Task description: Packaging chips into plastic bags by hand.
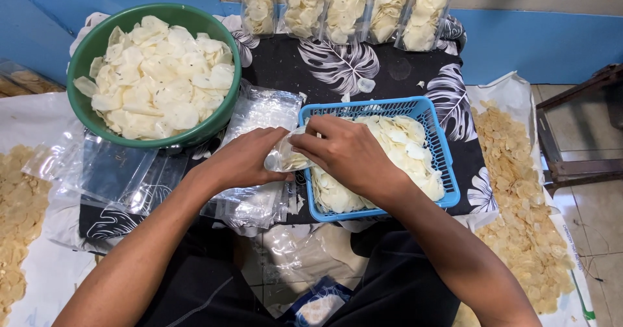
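Your left hand [243,161] held the small clear bag [285,157] closed-fisted, mouth toward the right — your right hand [347,151] pinched chips at that opening, just over the blue basket's [448,164] left edge, the nearer supply.

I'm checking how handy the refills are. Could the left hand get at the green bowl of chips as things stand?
Probably yes, once freed. The left hand holds a small clear bag with the right hand; the green bowl sits open just beyond it, with only flat empty bags between.
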